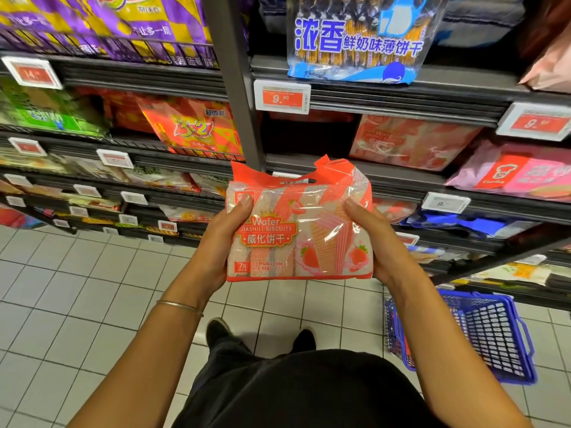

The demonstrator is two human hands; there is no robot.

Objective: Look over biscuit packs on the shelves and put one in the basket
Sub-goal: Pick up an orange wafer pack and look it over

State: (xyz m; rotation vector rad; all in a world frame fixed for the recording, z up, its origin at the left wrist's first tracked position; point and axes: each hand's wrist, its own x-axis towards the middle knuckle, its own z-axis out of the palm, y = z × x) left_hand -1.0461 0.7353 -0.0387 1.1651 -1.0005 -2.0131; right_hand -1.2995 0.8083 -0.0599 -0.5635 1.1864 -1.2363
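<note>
Both hands, left (221, 242) and right (375, 242), grip closed, arms extended forward.

Basket (494, 332) open-topped, floor right; shelf edge (482, 267) overhangs beside it.

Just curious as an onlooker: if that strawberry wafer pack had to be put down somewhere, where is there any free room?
The blue plastic mesh basket on the white tiled floor looks mostly free. A dark gap opens on the shelf left of the matching pink wafer packs. Elsewhere the shelves are packed. Both the left hand and right hand hold the orange-pink strawberry wafer pack.
</note>
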